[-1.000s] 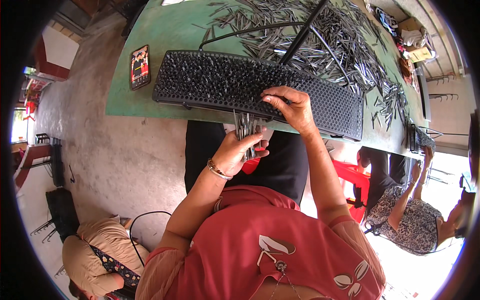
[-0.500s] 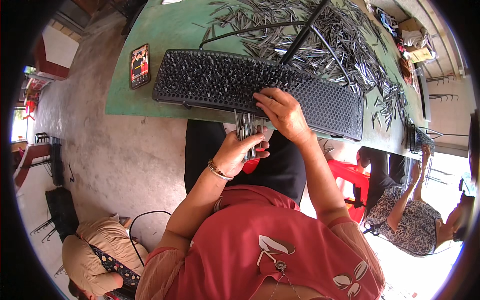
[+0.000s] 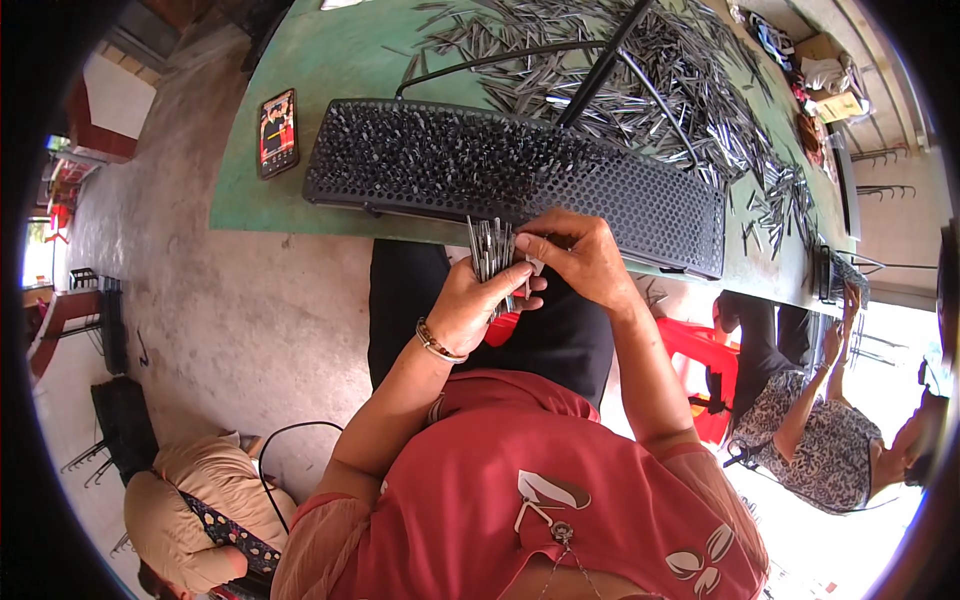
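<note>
A bundle of thin metal sticks (image 3: 492, 255), dark and silvery, stands upright in my left hand (image 3: 472, 305), whose fingers wrap round it. My right hand (image 3: 585, 262) is closed, thumb and fingertips touching the bundle's upper right side; what they pinch is hidden. Just beyond both hands lies a long black rack (image 3: 650, 208) full of round holes, at the near edge of the green table. Sticks stand packed in its left and middle holes, while bare holes show on the right.
Loose sticks (image 3: 690, 100) are heaped behind the rack. A black metal frame (image 3: 600, 75) rises above it. A phone (image 3: 279, 135) lies left of the rack on the green table (image 3: 232, 190). Another person (image 3: 820, 430) works at right, near a red stool (image 3: 690, 370); one more (image 3: 205, 500) is at lower left.
My right hand has moved from the rack's front holes down and toward me, to the top of the bundle. My left hand has stayed nearly in place, holding the sticks.
</note>
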### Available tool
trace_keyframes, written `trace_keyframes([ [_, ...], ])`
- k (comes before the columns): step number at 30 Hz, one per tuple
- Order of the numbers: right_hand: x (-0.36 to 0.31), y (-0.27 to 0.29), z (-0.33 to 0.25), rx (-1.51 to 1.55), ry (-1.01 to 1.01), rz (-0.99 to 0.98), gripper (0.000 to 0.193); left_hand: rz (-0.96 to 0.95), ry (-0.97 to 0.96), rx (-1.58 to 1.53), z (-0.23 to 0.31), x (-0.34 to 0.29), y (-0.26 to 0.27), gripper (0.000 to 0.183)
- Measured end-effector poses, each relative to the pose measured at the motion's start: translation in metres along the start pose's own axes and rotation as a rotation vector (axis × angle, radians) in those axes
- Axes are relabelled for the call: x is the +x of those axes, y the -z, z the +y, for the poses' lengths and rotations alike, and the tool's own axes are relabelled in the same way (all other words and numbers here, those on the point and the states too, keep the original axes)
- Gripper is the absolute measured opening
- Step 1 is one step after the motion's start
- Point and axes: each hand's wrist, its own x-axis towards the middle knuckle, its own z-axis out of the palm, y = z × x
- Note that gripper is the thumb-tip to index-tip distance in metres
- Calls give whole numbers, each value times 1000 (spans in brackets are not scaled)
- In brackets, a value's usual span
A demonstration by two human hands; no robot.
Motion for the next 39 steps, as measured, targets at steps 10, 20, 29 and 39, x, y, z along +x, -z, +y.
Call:
trace_keyframes([
  [10,30,-16,5,-90,212,435,14,77,135,-115,-1,0,4,22],
  [20,33,-24,16,-624,525,371,23,85,139,-150,4,-2,4,23],
  [29,14,-14,-9,-257,215,195,15,29,137,-92,16,-5,-2,25],
  [39,4,2,-2,125,-65,139,14,-1,129,-66,6,0,-3,28],
])
